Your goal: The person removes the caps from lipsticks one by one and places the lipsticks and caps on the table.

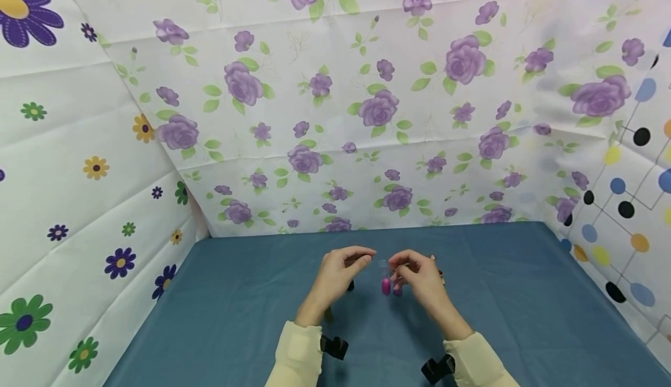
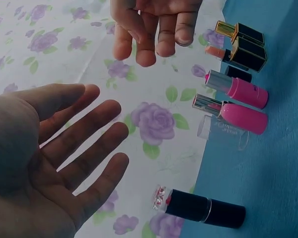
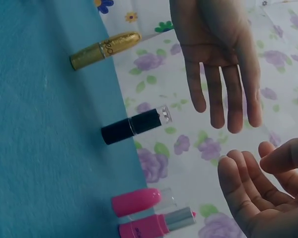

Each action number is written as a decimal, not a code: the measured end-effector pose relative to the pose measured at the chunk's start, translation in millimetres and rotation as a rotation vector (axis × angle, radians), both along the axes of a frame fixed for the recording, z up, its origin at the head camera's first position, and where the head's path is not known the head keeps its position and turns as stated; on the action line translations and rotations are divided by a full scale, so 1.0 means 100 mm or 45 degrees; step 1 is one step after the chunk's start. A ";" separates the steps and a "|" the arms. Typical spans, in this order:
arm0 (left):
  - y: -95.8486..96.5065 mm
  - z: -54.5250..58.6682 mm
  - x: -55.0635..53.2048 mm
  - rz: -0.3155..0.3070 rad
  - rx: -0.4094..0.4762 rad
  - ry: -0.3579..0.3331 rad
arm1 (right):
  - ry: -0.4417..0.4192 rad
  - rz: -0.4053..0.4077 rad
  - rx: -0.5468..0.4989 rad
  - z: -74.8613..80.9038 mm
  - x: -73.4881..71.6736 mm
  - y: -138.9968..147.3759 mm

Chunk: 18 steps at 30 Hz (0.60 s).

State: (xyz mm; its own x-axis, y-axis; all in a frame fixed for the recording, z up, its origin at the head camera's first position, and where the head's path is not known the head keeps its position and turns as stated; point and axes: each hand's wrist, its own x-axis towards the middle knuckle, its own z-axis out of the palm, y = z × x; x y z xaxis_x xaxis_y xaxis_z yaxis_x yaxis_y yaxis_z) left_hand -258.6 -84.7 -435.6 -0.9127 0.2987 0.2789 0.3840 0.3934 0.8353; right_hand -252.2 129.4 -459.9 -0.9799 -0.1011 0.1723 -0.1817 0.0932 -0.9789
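Note:
My left hand [image 1: 335,270] hovers over the table with fingers extended and nothing in it; its spread fingers [image 2: 92,141] show in the left wrist view. Facing it, my right hand [image 1: 418,275] is loosely bent and empty, overlapping the pink tubes in the head view. Below the hands stand a pink lipstick [image 2: 249,92] with a silver collar and a rounded pink cap [image 2: 244,118] beside a clear cover [image 2: 223,133]. A black lipstick tube [image 3: 134,126] with a clear patterned top stands nearer the left hand, partly hidden by it in the head view.
A gold bullet-shaped lipstick tube [image 3: 104,51] stands at the left end of the row. At the right end are a black and gold square case [image 2: 248,53] and a peach-tipped lipstick [image 2: 216,51]. Flowered cloth [image 1: 314,113] walls the back of the blue table [image 1: 236,317].

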 end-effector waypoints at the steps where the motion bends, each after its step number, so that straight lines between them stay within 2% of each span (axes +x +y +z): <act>1: -0.01 0.00 0.00 0.000 0.003 -0.004 | -0.008 0.008 0.005 -0.01 0.00 -0.02; 5: -0.05 -0.02 -0.02 0.039 0.010 -0.010 | -0.020 0.095 0.035 -0.04 0.02 -0.07; 10: -0.09 -0.07 -0.04 0.180 0.025 -0.020 | 0.017 0.223 0.091 -0.10 0.02 -0.11; 14: -0.12 -0.11 -0.06 0.252 0.017 -0.040 | 0.014 0.267 0.114 -0.13 0.03 -0.15; 18: -0.13 -0.14 -0.08 0.271 0.000 -0.065 | -0.020 0.286 0.127 -0.15 0.05 -0.21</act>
